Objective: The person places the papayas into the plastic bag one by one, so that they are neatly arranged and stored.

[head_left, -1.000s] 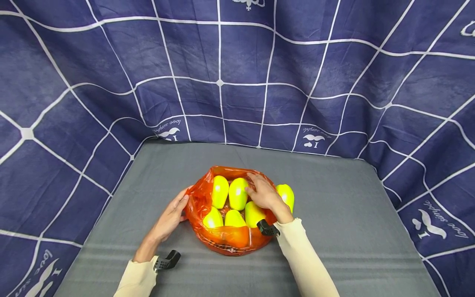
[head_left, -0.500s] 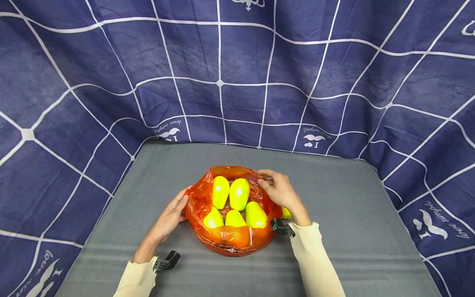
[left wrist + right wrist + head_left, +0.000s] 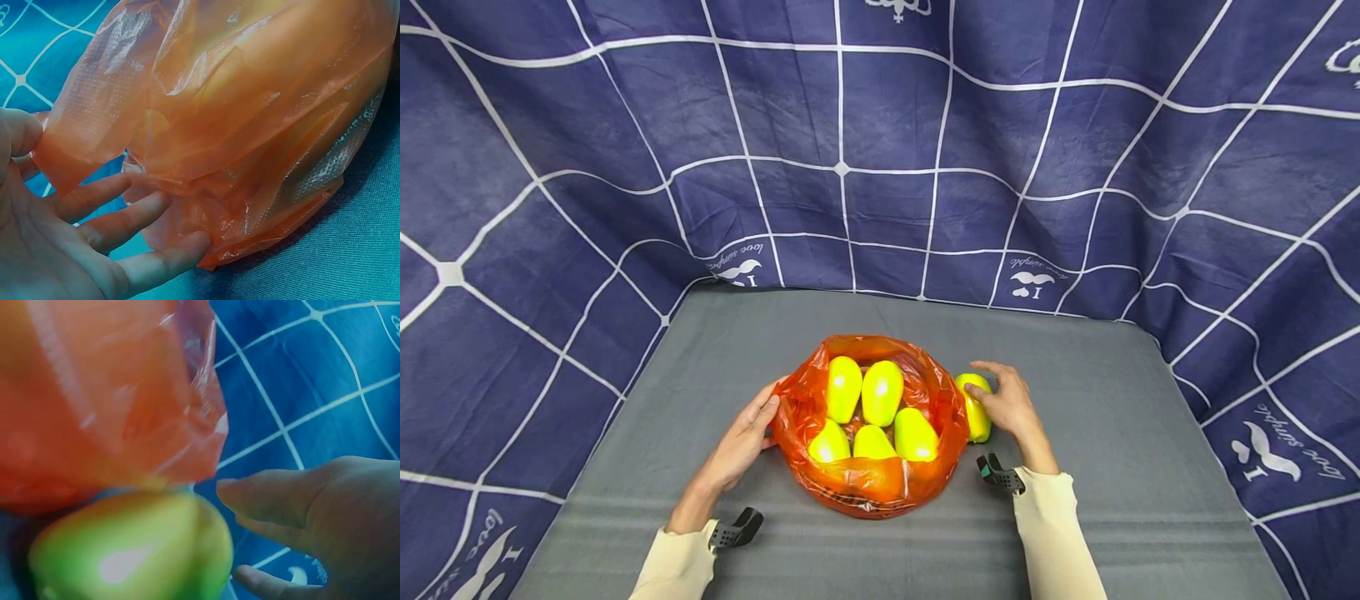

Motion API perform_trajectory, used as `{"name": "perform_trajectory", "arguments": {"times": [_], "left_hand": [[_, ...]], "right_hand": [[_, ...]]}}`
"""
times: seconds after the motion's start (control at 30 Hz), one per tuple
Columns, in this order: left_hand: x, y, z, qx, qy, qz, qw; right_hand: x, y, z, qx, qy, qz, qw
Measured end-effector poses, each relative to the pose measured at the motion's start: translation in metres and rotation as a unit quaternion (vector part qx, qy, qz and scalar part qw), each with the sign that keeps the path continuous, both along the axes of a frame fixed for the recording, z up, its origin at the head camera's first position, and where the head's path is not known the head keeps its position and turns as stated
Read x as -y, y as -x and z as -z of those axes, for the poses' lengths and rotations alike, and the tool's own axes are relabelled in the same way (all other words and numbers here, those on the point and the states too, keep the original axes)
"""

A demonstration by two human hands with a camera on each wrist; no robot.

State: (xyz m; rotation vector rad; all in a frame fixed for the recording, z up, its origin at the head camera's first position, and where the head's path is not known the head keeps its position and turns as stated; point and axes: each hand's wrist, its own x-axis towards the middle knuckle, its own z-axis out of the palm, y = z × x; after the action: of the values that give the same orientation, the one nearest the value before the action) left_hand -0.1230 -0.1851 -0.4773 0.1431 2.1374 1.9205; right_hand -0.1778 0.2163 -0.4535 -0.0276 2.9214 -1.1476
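An orange-red plastic bag (image 3: 936,483) sits with its mouth spread open, and several yellow-green mangoes (image 3: 882,393) lie inside. My left hand (image 3: 741,442) is at the bag's left side. In the left wrist view, its thumb and index finger pinch an edge of the bag (image 3: 219,119), while the other fingers extend loosely beneath. Outside the bag, against its right side, lies another mango (image 3: 977,423). My right hand (image 3: 1013,410) is over this mango, fingers spread and thumb toward it. The right wrist view shows the fingertips (image 3: 247,575) close beside the mango (image 3: 150,544); contact is unclear.
Grey cloth covers the table (image 3: 1112,433). A blue curtain (image 3: 880,125) with white grid lines stands behind and along both sides. Each wrist wears a black band (image 3: 737,529).
My right hand has come out of the bag's mouth, passed over its right rim and reached the outside mango. The left hand stays at the bag's left edge.
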Motion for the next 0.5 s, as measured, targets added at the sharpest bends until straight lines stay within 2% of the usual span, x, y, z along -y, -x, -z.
{"name": "perform_trajectory", "arguments": {"times": [0.37,0.5], "left_hand": [[-0.001,-0.001,-0.002,0.0,0.015,-0.005,0.9999],[0.0,-0.001,-0.001,0.004,0.012,-0.004,0.9999]], "right_hand": [[-0.007,-0.007,0.015,0.045,0.019,0.001,0.9988],[-0.008,-0.007,0.017,0.037,0.027,-0.003,0.999]]}}
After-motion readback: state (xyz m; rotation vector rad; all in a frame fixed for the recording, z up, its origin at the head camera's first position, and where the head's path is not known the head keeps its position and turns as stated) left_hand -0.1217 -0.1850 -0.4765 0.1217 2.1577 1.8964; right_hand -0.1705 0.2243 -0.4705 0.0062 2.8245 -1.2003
